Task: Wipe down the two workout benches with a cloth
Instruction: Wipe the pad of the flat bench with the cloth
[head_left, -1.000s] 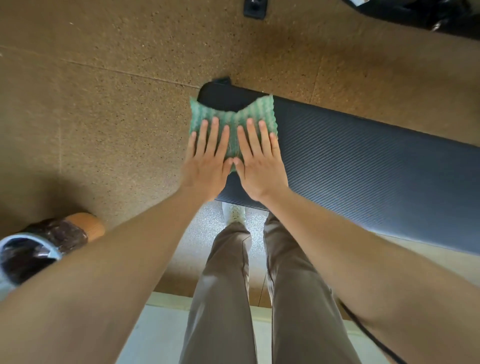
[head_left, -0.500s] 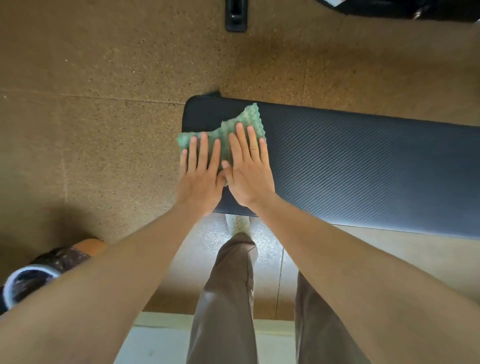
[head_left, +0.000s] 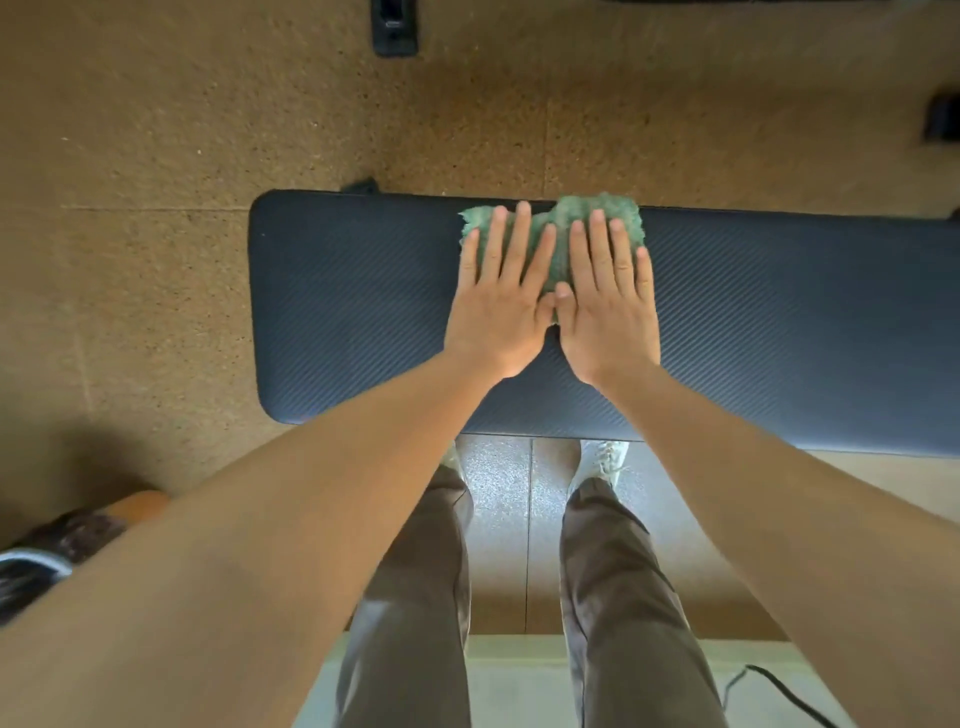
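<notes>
Head view is showing your two bare hands lying flat, side by side, on a crumpled green textured cloth (head_left: 558, 244). Your left hand (head_left: 498, 306) is pressing the left part of the cloth with the fingers spread and straight, and your right hand (head_left: 608, 312) is pressing the right part in the same way; neither hand is gripping, both palms are open and facing down, and the thumbs are touching each other in the middle. The cloth is resting on the long dark blue padded workout bench (head_left: 353, 312), close to its far edge and well apart from its rounded left end. You are standing just beside the near edge of the bench, on the speckled brown cork-like floor (head_left: 156, 130), in grey-brown trousers (head_left: 415, 597).
</notes>
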